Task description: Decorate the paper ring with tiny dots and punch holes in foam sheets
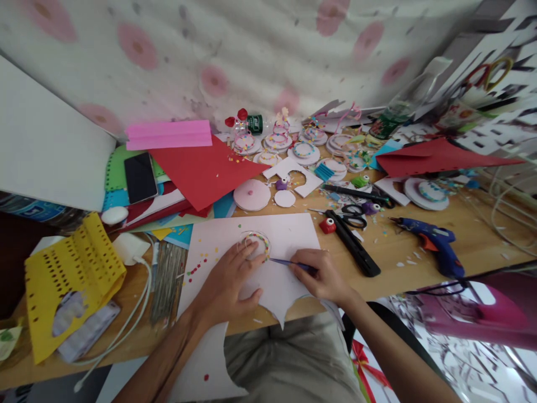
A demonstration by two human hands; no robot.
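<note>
My left hand (229,280) rests on a white sheet of paper (289,238), fingers spread, their tips pressing a small clear round lid with coloured beads on its rim (254,242). My right hand (321,274) is closed in a pinch round a thin purple pen (285,261), whose tip meets the lid's right edge. The sheet has cut-out curves along its near edge and hangs over the table front.
Black scissors (350,215), a black cutter (356,249) and a red punch (328,225) lie right of the sheet. A blue glue gun (436,242) is farther right. Red paper (205,168), a phone (140,177), yellow punched foam (69,274) and several small decorated discs (304,151) crowd the back.
</note>
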